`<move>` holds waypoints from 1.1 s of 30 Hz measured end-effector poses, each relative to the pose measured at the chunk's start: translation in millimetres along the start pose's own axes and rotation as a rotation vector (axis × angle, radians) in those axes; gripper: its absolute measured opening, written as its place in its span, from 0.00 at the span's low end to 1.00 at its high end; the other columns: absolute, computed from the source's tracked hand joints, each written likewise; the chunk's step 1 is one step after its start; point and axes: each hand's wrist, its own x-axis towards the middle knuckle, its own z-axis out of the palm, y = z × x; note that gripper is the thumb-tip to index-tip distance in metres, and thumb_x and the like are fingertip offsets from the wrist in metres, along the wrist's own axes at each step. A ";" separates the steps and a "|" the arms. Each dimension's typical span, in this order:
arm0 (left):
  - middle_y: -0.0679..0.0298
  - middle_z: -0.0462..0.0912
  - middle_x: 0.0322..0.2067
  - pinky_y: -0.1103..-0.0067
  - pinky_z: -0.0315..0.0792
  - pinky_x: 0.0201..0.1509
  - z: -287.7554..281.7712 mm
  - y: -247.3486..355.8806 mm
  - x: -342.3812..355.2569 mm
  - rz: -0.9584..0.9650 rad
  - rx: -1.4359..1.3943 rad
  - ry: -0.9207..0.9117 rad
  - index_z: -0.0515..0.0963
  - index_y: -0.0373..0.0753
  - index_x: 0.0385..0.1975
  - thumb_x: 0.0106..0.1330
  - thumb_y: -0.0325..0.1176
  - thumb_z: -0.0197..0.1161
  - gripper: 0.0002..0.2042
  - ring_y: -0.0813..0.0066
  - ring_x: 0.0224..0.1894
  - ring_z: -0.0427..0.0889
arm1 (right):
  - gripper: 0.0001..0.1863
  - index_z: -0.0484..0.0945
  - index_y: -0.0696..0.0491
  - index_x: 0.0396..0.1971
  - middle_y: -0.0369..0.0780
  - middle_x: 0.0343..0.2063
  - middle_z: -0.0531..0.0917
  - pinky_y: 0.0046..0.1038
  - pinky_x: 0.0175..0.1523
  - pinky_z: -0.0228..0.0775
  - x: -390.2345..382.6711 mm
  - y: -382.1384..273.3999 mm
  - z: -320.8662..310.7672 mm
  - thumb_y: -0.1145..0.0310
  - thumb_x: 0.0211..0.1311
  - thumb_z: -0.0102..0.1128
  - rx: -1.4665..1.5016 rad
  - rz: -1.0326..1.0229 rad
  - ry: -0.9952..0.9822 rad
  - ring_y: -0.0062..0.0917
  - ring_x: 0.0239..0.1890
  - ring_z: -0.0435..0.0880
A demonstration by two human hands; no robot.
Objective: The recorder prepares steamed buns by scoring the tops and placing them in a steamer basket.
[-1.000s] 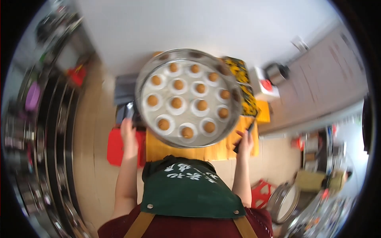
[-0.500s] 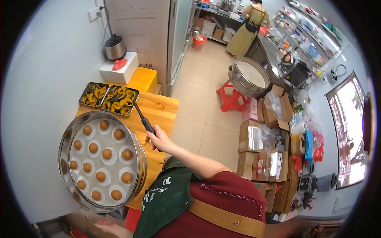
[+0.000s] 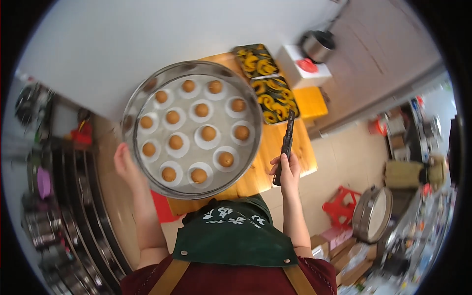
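A large round steel steamer tray [image 3: 191, 191] on a wooden table [image 3: 300, 157] holds several brown dough balls [image 3: 208, 132], each on a white paper round. My left hand [image 3: 125, 164] is beside the tray's left rim, fingers loosely extended with nothing visible in them; whether it touches the rim is unclear. My right hand [image 3: 289, 171], right of the tray, grips a long black handheld tool [image 3: 287, 137] that points toward the back. Beyond that tool stand two rectangular trays [image 3: 273, 98] of yellow and dark curved pieces.
A white box [image 3: 314, 76] and steel pot [image 3: 318, 49] stand back right on a yellow platform. A steel sieve [image 3: 373, 214], red stool [image 3: 339, 206] and cardboard boxes [image 3: 344, 255] are at right; a co-worker [image 3: 413, 174] stands farther right. Metal racks [image 3: 83, 206] line the left.
The view swung right and has turned back. The black tool in my right hand now points more upright, and my left hand is at the tray's left rim.
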 end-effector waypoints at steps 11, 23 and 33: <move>0.63 0.76 0.40 0.82 0.64 0.50 61.2 9.6 -43.5 -0.156 0.043 -0.154 0.72 0.34 0.41 0.62 0.28 0.54 0.10 0.78 0.43 0.73 | 0.11 0.68 0.62 0.36 0.37 0.16 0.75 0.19 0.17 0.63 76.3 -6.5 111.8 0.69 0.62 0.46 -0.376 0.048 -0.725 0.18 0.13 0.74; 0.54 0.74 0.43 0.77 0.69 0.47 73.1 -65.8 25.5 -0.172 0.430 -0.556 0.69 0.34 0.47 0.51 0.23 0.59 0.20 0.65 0.44 0.75 | 0.10 0.68 0.58 0.30 0.52 0.20 0.77 0.45 0.31 0.67 58.5 38.1 191.1 0.65 0.57 0.49 -0.905 -0.320 -0.637 0.49 0.26 0.77; 0.51 0.72 0.46 0.71 0.67 0.51 92.1 -104.3 42.6 0.095 0.733 -0.706 0.67 0.32 0.49 0.44 0.26 0.65 0.27 0.58 0.50 0.71 | 0.11 0.67 0.59 0.30 0.50 0.15 0.77 0.42 0.25 0.69 52.6 76.3 229.1 0.66 0.57 0.50 -1.067 -0.512 -0.504 0.46 0.19 0.77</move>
